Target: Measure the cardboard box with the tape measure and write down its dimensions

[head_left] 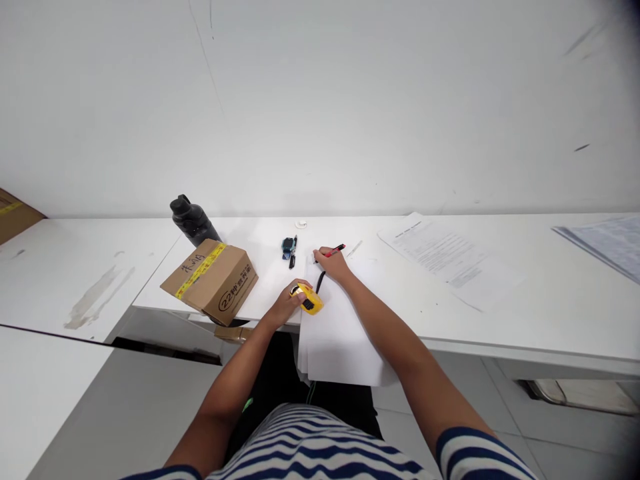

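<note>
Head view: left grip [286, 304] curled round yellow-and-black tape measure [314, 300]; right grip [332, 264] pinching red-and-black pen [337, 251].

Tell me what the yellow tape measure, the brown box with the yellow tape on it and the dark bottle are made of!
Tape measure: probably hard plastic; its yellow shell looks smooth and bright.
Box: cardboard, dull brown, with folded edges and dark lettering.
Bottle: maybe coated metal, maybe plastic; its dark surface looks mostly matte.

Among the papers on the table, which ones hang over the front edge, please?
The white stack under the right hand; its near end sticks out. The printed sheet and the papers at far right show no overhang.
</note>
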`<state>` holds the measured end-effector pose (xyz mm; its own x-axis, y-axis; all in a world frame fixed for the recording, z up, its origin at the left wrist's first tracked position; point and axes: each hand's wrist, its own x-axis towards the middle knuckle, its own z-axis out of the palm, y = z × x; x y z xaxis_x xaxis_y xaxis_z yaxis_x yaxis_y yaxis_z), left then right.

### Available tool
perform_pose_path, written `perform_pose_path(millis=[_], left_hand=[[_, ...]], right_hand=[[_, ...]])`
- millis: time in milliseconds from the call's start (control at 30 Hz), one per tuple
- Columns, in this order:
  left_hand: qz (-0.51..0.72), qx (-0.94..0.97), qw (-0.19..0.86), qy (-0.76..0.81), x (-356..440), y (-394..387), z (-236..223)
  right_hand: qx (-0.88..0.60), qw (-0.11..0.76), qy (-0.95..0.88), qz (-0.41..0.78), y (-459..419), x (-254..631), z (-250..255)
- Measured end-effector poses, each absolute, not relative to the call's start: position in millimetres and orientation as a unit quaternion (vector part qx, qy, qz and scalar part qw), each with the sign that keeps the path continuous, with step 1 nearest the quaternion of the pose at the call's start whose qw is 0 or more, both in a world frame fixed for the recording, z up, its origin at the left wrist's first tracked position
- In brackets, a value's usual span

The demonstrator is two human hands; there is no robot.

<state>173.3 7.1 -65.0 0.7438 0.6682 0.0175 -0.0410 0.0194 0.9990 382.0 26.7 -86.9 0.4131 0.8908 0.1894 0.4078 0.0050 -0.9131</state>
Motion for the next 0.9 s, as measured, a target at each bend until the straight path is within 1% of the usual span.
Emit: perform_pose_path(millis=[100, 233, 400, 433, 500, 567, 600, 667, 767, 833, 900], left_hand=[[0.292, 0.655, 0.649, 0.256, 176.0, 3.6, -68.7], [0.349, 0.628, 0.627, 0.303, 173.9, -3.4, -69.6], [0.501, 0.51, 0.637, 0.289, 150.4, -23.6, -48.6], [0.539, 0.485, 0.629, 0.281, 144.0, -29.6, -42.4], [0.607, 0.432, 0.608, 0.273, 130.7, -43.0, -29.7], [0.651, 0.379, 0.6, 0.271, 115.7, -57.2, -17.8], [0.662, 0.354, 0.603, 0.269, 106.9, -64.4, -12.3], [0.67, 0.32, 0.616, 0.261, 85.9, -78.2, -1.9], [0.678, 0.301, 0.623, 0.249, 45.8, -95.1, 12.5], [0.696, 0.294, 0.604, 0.252, 16.4, -102.5, 20.4], [0.722, 0.283, 0.571, 0.269, -11.6, -106.2, 25.6]], right_hand=[[-0.678, 0.495, -0.503, 0.207, 23.8, 380.1, -85.3], [-0.707, 0.465, -0.517, 0.129, 19.1, 382.8, -77.3], [-0.708, 0.394, -0.582, 0.071, 5.6, 393.1, -68.6], [-0.699, 0.397, -0.591, 0.062, 0.2, 391.4, -67.1], [-0.661, 0.442, -0.604, 0.057, -10.9, 379.1, -62.0], [-0.591, 0.489, -0.636, 0.085, -17.5, 354.5, -50.9], [-0.552, 0.488, -0.668, 0.099, -17.3, 338.4, -42.5], [-0.482, 0.435, -0.753, 0.102, -8.6, 302.2, -21.1], [-0.41, 0.308, -0.858, 0.044, 19.3, 250.0, 12.1], [-0.381, 0.227, -0.896, 0.002, 35.8, 223.1, 24.9], [-0.375, 0.187, -0.907, -0.035, 41.2, 203.2, 25.8]])
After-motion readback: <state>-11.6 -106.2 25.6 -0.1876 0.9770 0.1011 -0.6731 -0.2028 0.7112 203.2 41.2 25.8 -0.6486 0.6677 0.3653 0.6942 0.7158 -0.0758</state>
